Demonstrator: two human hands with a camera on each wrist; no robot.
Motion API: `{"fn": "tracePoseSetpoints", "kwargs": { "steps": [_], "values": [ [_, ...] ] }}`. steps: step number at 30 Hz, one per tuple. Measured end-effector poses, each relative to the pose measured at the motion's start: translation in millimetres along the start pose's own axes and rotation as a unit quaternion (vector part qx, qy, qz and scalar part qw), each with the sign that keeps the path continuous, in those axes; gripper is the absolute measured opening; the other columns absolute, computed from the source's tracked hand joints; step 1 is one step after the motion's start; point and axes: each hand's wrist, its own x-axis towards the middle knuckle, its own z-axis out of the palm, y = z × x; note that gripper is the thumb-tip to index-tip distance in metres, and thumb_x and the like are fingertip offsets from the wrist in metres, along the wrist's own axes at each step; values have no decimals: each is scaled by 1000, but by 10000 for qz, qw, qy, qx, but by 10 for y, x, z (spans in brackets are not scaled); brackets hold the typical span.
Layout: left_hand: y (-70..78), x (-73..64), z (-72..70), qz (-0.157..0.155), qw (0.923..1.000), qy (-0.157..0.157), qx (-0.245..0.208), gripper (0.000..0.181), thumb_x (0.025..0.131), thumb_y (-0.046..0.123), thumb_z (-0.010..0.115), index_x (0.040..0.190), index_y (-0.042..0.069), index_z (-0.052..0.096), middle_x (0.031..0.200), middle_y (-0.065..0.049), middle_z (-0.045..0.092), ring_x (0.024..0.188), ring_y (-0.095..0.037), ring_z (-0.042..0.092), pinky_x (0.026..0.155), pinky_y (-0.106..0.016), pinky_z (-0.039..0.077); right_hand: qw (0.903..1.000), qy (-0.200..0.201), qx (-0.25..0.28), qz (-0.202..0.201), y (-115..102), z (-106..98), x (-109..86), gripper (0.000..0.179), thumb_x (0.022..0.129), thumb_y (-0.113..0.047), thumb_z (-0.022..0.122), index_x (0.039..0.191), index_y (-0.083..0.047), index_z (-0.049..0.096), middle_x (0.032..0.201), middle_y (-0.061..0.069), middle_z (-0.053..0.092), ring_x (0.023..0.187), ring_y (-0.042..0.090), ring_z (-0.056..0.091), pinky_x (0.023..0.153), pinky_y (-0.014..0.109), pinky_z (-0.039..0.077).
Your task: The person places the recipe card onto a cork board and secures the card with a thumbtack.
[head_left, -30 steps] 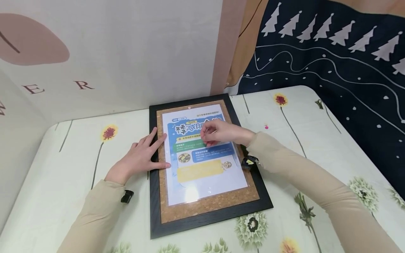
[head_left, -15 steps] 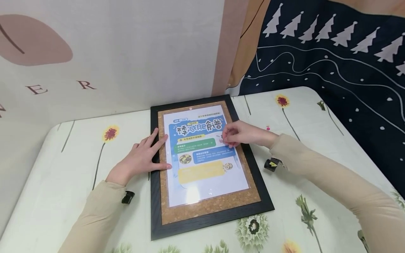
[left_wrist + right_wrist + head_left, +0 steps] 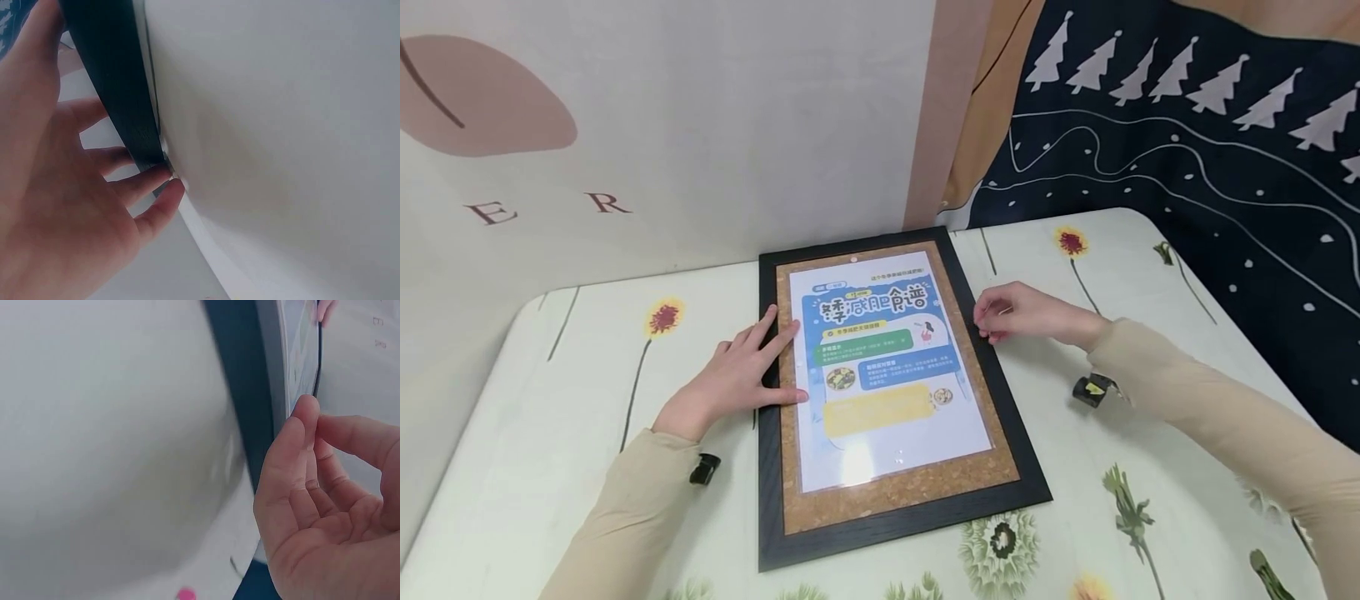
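In the head view a black-framed cork board (image 3: pixel 790 507) lies on the tabletop. A printed sheet (image 3: pixel 887 475) with blue, green and yellow panels and Chinese lettering covers most of the cork. My left hand (image 3: pixel 726 375) rests across the board's left edge, fingers spread and thumb tip on the sheet's left margin. The left wrist view shows those fingers (image 3: pixel 112 115) along the dark frame. My right hand (image 3: pixel 1037 317) is just right of the board, fingertips over the frame's right edge. In the right wrist view its thumb meets the curled fingers (image 3: pixel 290 450), with nothing visible between them.
A white flower-print tablecloth (image 3: pixel 587 417) lies under the board. Behind it hangs a pale curtain (image 3: pixel 760 125), and at the right a dark cloth (image 3: pixel 1120 142) with tree shapes. A small pale dot (image 3: pixel 853 259) sits on the cork above the sheet.
My right hand has moved right, from over the middle of the sheet to beside the board's right edge, uncovering the printed title. My left hand stays on the left edge.
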Motion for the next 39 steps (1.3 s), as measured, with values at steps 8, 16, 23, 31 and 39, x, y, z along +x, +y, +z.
{"fn": "tracePoseSetpoints", "kwargs": {
  "steps": [8, 16, 23, 31, 39],
  "values": [
    [6, 0, 2, -17, 10000, 28, 21, 104, 78, 61, 70, 153, 6, 24, 158, -24, 2, 135, -51, 22, 99, -68, 23, 9994, 310, -96, 154, -16, -266, -156, 19, 97, -5, 52, 111, 6, 57, 99, 14, 63, 85, 24, 60, 78, 27, 52],
    [-2, -2, 2, -52, 10000, 32, 43, 104, 78, 62, 70, 154, 7, 23, 158, -24, 2, 136, -51, 22, 99, -68, 23, 9967, 726, -163, 333, -41, -482, -263, 22, 98, -5, 51, 114, 9, 53, 102, 21, 61, 84, 26, 62, 77, 27, 53],
    [-15, 2, 7, -32, 9999, 43, 92, 104, 78, 62, 70, 154, 7, 24, 158, -24, 2, 135, -52, 23, 98, -69, 24, 9924, 1071, -311, 519, 65, -586, -283, 23, 98, -6, 49, 115, 9, 53, 103, 18, 61, 87, 28, 63, 76, 24, 52],
    [14, -10, -4, -28, 10000, 61, 39, 103, 79, 60, 70, 153, 7, 25, 158, -24, 3, 135, -52, 23, 99, -68, 23, 9892, 1229, -334, 724, 264, -658, -221, 22, 99, -10, 51, 114, 6, 54, 103, 16, 60, 88, 26, 61, 75, 23, 52],
    [10, -17, -17, -85, 10000, -1, 36, 103, 78, 61, 70, 154, 8, 23, 159, -23, 1, 136, -51, 21, 100, -68, 22, 9880, 1134, -434, 954, 417, -611, -143, 23, 98, -14, 57, 112, 3, 59, 101, 13, 62, 84, 23, 56, 72, 25, 49]
  ]
}}
